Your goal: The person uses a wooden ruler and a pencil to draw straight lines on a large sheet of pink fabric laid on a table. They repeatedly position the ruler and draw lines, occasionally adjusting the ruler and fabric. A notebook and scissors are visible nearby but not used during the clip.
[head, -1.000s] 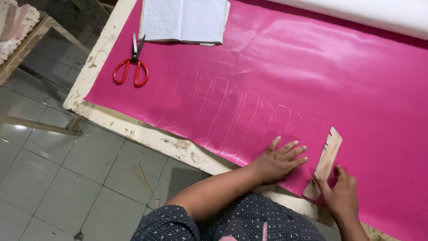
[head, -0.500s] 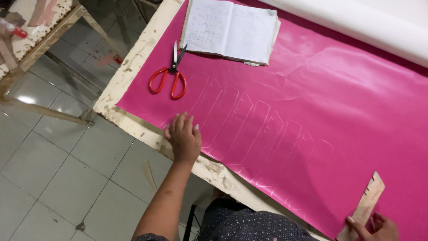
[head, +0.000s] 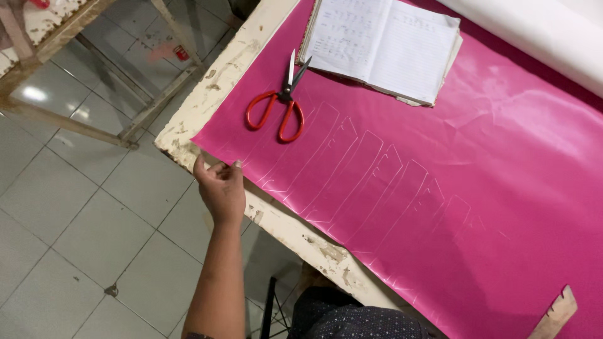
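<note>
A pink sheet (head: 477,163) covers the worn white table (head: 220,75), with several chalk outlines of long pointed strips drawn near its front edge. My left hand (head: 221,187) is at the sheet's near left corner, fingers curled over the edge and pinching it. Red-handled scissors (head: 280,103) lie on the sheet just beyond that hand. The top of a wooden template (head: 555,314) pokes in at the bottom right. My right hand is out of view.
An open notebook (head: 384,45) lies at the far side of the sheet, next to a white roll (head: 534,31) at the top right. A second wooden table frame (head: 81,56) stands on the grey tiled floor (head: 75,213) to the left.
My left hand slid left along the front edge to the sheet's corner and took hold of it. My right hand with the wooden template dropped out of view at the bottom right.
</note>
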Demonstrator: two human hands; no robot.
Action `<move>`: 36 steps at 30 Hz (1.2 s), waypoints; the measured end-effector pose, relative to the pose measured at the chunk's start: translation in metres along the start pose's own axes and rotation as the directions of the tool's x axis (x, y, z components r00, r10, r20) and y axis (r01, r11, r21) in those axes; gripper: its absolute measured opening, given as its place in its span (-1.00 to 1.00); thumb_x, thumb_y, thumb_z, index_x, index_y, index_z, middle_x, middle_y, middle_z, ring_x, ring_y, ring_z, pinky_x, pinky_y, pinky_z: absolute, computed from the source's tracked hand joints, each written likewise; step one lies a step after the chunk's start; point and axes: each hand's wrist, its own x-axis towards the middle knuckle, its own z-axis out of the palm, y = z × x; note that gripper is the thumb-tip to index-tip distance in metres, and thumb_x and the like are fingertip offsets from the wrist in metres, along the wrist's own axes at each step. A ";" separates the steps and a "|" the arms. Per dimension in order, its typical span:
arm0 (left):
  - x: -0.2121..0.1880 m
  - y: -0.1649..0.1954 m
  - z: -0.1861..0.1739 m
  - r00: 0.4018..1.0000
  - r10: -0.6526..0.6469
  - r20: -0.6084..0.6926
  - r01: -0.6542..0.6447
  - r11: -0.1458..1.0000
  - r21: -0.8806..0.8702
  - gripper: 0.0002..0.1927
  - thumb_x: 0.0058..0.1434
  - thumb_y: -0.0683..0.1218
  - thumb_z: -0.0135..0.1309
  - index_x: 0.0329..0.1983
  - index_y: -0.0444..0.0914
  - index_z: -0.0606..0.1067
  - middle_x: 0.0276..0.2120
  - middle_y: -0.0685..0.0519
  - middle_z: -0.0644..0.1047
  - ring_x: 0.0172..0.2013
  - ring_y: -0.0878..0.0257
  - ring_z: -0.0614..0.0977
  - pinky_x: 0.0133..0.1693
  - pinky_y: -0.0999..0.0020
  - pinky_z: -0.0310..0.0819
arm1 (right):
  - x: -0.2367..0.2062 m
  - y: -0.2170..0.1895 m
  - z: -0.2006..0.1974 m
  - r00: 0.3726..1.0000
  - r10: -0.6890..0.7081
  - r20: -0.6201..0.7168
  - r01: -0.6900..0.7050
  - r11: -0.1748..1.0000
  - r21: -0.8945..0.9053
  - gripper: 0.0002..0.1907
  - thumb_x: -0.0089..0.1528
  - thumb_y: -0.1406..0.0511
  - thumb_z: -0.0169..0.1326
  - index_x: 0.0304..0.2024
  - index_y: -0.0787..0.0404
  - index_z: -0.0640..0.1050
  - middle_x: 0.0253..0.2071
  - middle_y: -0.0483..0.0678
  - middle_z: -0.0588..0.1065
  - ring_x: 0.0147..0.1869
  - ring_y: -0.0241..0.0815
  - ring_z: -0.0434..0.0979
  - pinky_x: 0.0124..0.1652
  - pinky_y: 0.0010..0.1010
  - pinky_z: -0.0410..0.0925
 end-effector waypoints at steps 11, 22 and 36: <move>-0.001 0.005 0.007 0.926 0.360 0.116 -0.378 0.889 0.257 -0.56 0.32 -0.27 0.04 0.28 -0.29 0.46 0.00 -0.15 0.44 -0.16 0.13 0.63 -0.12 0.33 0.60 | 0.005 -0.010 -0.009 0.999 0.051 0.008 -0.051 0.999 -0.017 0.12 -0.18 0.07 0.57 0.21 0.66 0.41 -0.08 0.49 0.55 0.02 0.40 0.65 -0.02 0.15 0.55; -0.032 0.010 0.035 0.847 0.494 0.196 -0.522 0.703 0.484 -0.46 0.23 0.18 0.17 0.18 -0.18 0.54 0.36 -0.34 0.23 0.39 -0.29 -0.02 0.26 -0.46 -0.31 | 0.011 0.023 -0.004 0.999 0.038 0.015 -0.039 0.999 0.013 0.18 -0.22 0.09 0.60 0.23 0.67 0.37 -0.05 0.52 0.52 0.04 0.45 0.62 -0.03 0.21 0.54; -0.094 0.047 0.079 0.670 0.434 0.603 -0.704 0.628 0.330 -0.51 0.29 0.16 0.03 0.19 -0.17 0.49 0.37 -0.11 0.28 0.43 -0.08 0.11 0.32 -0.36 -0.39 | 0.001 0.072 -0.001 1.000 0.005 0.019 -0.008 0.988 0.156 0.08 -0.10 0.17 0.51 0.31 0.59 0.33 0.05 0.45 0.50 0.15 0.36 0.59 0.12 0.17 0.50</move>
